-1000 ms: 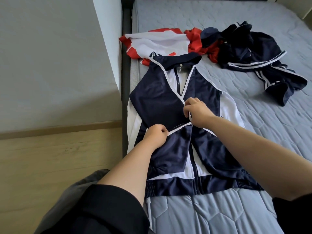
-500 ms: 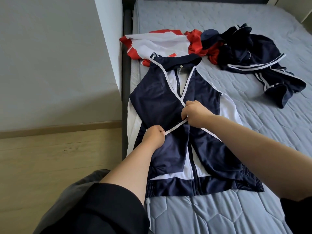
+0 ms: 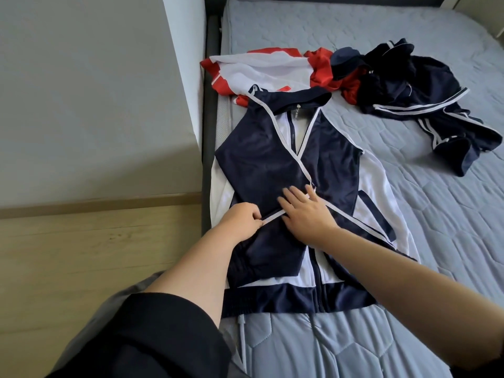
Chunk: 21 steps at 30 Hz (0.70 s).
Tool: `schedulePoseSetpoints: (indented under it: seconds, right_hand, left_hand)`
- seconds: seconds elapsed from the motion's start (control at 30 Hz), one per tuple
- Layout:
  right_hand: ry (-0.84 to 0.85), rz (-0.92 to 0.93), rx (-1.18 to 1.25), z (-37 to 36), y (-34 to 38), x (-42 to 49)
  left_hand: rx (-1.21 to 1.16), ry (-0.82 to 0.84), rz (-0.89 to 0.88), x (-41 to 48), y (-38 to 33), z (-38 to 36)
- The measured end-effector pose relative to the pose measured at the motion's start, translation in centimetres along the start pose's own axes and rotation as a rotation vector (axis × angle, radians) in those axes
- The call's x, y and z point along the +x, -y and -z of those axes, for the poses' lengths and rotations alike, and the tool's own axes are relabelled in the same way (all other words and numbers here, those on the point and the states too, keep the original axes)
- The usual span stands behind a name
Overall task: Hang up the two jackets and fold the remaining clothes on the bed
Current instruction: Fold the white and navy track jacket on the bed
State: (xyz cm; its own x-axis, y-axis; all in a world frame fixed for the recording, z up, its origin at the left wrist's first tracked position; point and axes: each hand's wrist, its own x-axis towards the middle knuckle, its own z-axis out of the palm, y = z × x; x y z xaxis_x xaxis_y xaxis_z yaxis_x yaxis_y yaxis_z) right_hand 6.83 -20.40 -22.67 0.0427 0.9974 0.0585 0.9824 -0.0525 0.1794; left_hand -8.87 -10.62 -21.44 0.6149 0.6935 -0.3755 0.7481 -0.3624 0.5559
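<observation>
Head view. Navy and white jacket [image 3: 275,170] spread flat, front up, centre of frame on the left part of the bed [image 3: 409,208], collar toward the top, hem toward the bottom. Zip open at the neck, closed lower down. White side panels, white piping along the seams, dark pocket slit on the right panel. Left sleeve [image 3: 261,249] folded across the chest, cuff end low centre, white stripe crossing diagonally. White drawstring [image 3: 242,342] trailing from the hem toward bottom of frame.

Left hand [image 3: 241,221], centre left, fingers curled, pinching the white stripe of the folded sleeve between thumb and fingertips. Right hand [image 3: 306,211], just right of it, palm down, fingers spread and straight, pressing flat on the sleeve over the jacket chest; gripping nothing. Both forearms bare, entering from bottom edge; black sleeve [image 3: 152,336] bunched at lower left.

Red and white jacket [image 3: 267,69] crumpled above the collar, upper centre, partly under the navy hood. Dark navy garment with white stripes [image 3: 425,96] heaped in the upper right, touching the red fabric, well apart from the hands. Small navy piece [image 3: 345,61] sitting on the red fabric, kind unclear.

Grey quilted mattress cover under everything. Dark bed frame edge [image 3: 208,118] running down left of the mattress. Grey wall [image 3: 81,91] filling upper left, wooden floor [image 3: 81,255] below it. Forearms covering the lower chest and hem area of the jacket.
</observation>
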Motion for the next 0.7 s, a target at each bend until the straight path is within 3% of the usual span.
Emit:
schedulePoseSetpoints:
  seconds: [0.07,0.13,0.2,0.3,0.47,0.6,0.7]
  right_hand:
    - [0.209,-0.248,0.022,-1.4,-0.6,-1.4]
    - [0.126,-0.383,0.126,-2.0,-0.6,-2.0]
    - [0.058,-0.320,0.187,-1.8,0.3,-2.2]
    - [0.171,-0.197,0.186,-2.2,0.5,-2.7]
    - [-0.037,-0.320,0.321,-0.7,-0.3,-1.0]
    - [0.002,-0.390,0.349,-0.5,-1.3,1.4]
    - [-0.013,-0.389,0.358,-0.6,-3.0,3.8]
  left_hand:
    - [0.035,-0.055,0.005,-0.5,0.0,-0.5]
    - [0.076,-0.113,0.007,-0.7,0.0,-0.9]
    - [0.131,-0.156,-0.013,-0.8,0.2,-1.1]
    - [0.172,-0.232,-0.053,-1.0,0.6,-0.7]
    - [0.152,-0.411,-0.136,0.1,-0.4,0.2]
    - [0.084,-0.494,-0.223,1.7,-2.6,0.5]
    - [0.054,-0.509,-0.193,3.5,-3.5,0.7]
